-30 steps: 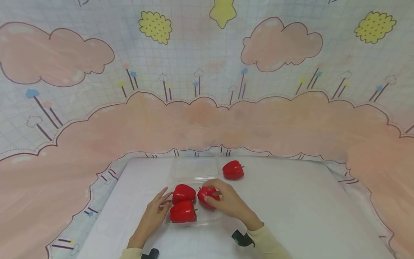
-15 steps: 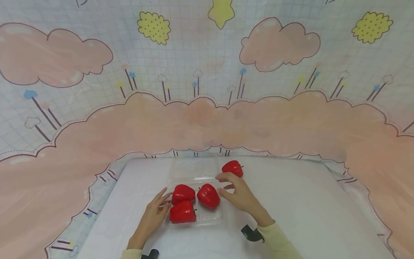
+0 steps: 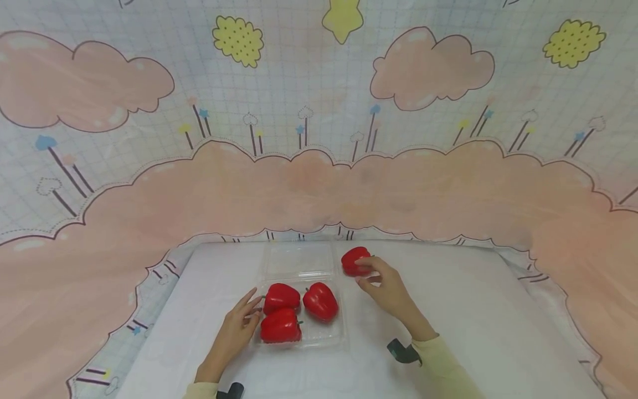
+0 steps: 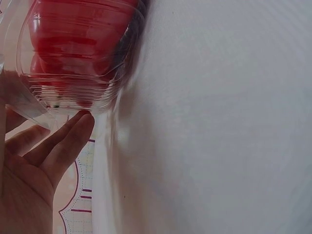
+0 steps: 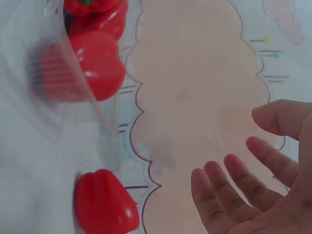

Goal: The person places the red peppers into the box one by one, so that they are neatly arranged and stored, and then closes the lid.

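Observation:
A clear plastic clamshell box lies on the white table with its lid folded back. Inside are a red bell pepper at the back left, another bell pepper in front of it, and a third bell pepper at the right. Extended fingers of my left hand rest against the box's left side; the left wrist view shows fingertips at its ridged wall. My right hand has parted fingers and overlaps the lone bell pepper right of the lid. The right wrist view shows nothing in its grasp.
The white table extends on both sides of the box. Behind it hangs a printed cloth backdrop with clouds and stars. A dark wrist-camera mount sits under my right wrist, and a similar mount is by the left.
My right hand has let go of the right-hand pepper in the box and moved right and back to the lone pepper. My left hand stays at the box's side.

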The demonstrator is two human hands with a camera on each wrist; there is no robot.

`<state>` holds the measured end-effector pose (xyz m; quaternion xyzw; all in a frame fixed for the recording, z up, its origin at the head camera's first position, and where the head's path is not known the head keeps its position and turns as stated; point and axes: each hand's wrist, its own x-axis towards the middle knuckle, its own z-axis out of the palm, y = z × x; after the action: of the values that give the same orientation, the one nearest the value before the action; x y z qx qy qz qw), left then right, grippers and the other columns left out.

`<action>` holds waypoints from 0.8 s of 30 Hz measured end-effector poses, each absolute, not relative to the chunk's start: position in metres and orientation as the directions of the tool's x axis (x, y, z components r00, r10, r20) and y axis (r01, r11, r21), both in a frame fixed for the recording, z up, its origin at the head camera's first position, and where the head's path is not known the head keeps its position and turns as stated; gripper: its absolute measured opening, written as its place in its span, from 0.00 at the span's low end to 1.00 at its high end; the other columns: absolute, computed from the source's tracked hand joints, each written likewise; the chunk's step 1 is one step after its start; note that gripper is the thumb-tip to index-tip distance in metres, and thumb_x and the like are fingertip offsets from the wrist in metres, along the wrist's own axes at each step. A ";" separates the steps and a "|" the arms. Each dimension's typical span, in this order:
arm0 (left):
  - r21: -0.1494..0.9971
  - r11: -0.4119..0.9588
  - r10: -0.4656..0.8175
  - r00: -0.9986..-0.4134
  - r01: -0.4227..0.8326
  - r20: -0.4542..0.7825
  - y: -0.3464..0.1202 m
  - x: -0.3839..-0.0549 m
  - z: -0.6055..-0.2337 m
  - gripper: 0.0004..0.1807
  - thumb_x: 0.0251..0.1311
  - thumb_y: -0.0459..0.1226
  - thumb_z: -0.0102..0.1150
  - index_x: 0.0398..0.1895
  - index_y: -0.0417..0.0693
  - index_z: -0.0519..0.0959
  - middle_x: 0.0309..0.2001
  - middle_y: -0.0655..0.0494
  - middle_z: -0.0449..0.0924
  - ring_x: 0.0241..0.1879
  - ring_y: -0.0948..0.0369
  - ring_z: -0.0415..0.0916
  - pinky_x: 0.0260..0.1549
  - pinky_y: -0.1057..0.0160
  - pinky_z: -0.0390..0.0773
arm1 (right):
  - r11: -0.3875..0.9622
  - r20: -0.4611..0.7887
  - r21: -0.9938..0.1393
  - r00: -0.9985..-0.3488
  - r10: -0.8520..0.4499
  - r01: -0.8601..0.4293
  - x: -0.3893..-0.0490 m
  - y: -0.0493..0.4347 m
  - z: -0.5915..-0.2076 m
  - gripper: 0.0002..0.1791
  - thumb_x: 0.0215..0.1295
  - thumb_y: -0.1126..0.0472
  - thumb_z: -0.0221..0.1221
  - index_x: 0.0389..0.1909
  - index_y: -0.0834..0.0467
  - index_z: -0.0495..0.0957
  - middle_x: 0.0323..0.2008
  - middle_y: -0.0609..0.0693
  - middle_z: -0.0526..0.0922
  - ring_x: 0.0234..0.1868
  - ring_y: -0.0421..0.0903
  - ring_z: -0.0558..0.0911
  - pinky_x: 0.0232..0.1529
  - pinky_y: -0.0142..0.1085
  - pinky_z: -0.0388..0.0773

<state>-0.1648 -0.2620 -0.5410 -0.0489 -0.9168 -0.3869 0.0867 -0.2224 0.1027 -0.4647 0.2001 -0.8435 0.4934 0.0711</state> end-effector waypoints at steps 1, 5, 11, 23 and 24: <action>0.701 0.696 0.023 -0.980 0.158 0.198 -0.262 -0.165 -0.541 0.25 0.64 0.30 0.58 0.66 0.42 0.72 0.72 0.45 0.66 0.53 0.49 0.83 0.47 0.59 0.86 | 0.428 0.323 -0.805 -0.909 -0.264 -0.411 -0.224 0.105 -0.466 0.22 0.62 0.65 0.64 0.57 0.56 0.76 0.52 0.55 0.82 0.53 0.55 0.81 0.49 0.45 0.86; 0.698 0.699 0.023 -0.980 0.158 0.199 -0.263 -0.165 -0.542 0.26 0.64 0.31 0.58 0.66 0.44 0.72 0.71 0.45 0.66 0.53 0.49 0.83 0.47 0.59 0.86 | 0.443 0.295 -0.815 -0.925 -0.238 -0.374 -0.228 0.113 -0.468 0.22 0.63 0.65 0.63 0.58 0.56 0.75 0.53 0.54 0.81 0.55 0.57 0.81 0.50 0.45 0.86; 0.702 0.694 0.022 -0.979 0.160 0.202 -0.264 -0.165 -0.542 0.26 0.64 0.31 0.58 0.67 0.44 0.72 0.71 0.45 0.67 0.53 0.48 0.83 0.47 0.58 0.86 | 0.473 0.232 -0.829 -0.954 -0.191 -0.297 -0.235 0.119 -0.468 0.21 0.65 0.64 0.61 0.59 0.57 0.74 0.57 0.56 0.79 0.58 0.58 0.79 0.54 0.49 0.84; 0.716 0.678 0.028 -0.979 0.166 0.200 -0.264 -0.165 -0.542 0.28 0.64 0.31 0.59 0.68 0.44 0.70 0.70 0.44 0.68 0.52 0.48 0.83 0.46 0.58 0.86 | 0.457 0.196 -0.865 -0.977 -0.079 -0.210 -0.259 0.122 -0.492 0.23 0.66 0.62 0.61 0.60 0.61 0.73 0.60 0.59 0.77 0.58 0.60 0.79 0.56 0.52 0.82; 0.718 0.676 0.029 -0.980 0.166 0.198 -0.264 -0.165 -0.542 0.28 0.64 0.31 0.58 0.68 0.43 0.70 0.70 0.44 0.67 0.53 0.48 0.83 0.46 0.58 0.86 | 0.453 0.193 -0.868 -0.979 -0.070 -0.203 -0.260 0.122 -0.494 0.23 0.66 0.62 0.61 0.61 0.61 0.73 0.60 0.60 0.77 0.58 0.60 0.79 0.56 0.52 0.82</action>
<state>-0.1648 -0.2644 -0.5419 -0.0534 -0.9115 -0.3989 0.0854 -0.2602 0.1219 -0.4940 0.0802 -0.8500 0.5167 0.0645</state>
